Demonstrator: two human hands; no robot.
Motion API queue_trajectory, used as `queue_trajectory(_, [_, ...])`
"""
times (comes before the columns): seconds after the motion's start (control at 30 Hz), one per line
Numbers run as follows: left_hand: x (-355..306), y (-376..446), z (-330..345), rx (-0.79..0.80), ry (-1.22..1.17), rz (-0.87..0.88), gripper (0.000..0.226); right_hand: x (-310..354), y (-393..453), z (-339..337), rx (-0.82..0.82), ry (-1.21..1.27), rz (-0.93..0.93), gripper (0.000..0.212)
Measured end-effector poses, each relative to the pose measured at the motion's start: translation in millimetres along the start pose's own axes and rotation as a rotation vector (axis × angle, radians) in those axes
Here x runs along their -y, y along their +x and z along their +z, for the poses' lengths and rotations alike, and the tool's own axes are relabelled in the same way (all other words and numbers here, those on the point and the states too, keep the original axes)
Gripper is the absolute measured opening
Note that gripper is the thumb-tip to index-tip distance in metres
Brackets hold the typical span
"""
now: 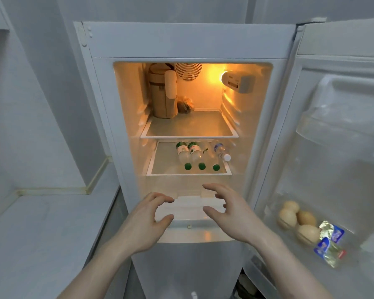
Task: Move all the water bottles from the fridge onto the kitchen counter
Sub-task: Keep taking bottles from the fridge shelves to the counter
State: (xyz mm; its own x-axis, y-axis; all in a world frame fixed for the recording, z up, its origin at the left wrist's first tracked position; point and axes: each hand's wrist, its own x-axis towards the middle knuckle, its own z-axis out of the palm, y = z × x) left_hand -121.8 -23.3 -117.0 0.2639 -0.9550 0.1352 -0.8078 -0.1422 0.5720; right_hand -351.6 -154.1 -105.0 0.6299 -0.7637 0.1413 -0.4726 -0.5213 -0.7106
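Note:
The white fridge (pixel 104 87) stands open and lit inside. On its second glass shelf (pixel 164 162) lie several clear water bottles on their sides, caps toward me: three with green caps, the left one (pixel 183 153), the middle one (pixel 195 153), the third (pixel 213 160), and a white-capped bottle (pixel 221 152) at the right. My left hand (pixel 147 221) and my right hand (pixel 227 214) hover side by side below that shelf, in front of the fridge opening. Both have spread, curled fingers and hold nothing. The grey kitchen counter (pixel 41 234) lies to the left.
The top shelf holds a tall brown wrapped container (pixel 160 93) and a small bag (pixel 185 105) at the back left. The open door (pixel 343 137) swings right; its lower rack carries eggs (pixel 298 221) and foil packets (pixel 330 240). A wall borders the counter on the left.

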Motion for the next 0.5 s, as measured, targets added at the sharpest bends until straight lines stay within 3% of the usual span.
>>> queue_trajectory(0.5, [53,186,42,0.193,0.012,-0.1,0.051,-54,144,40,0.006,-0.042,0.159,0.062])
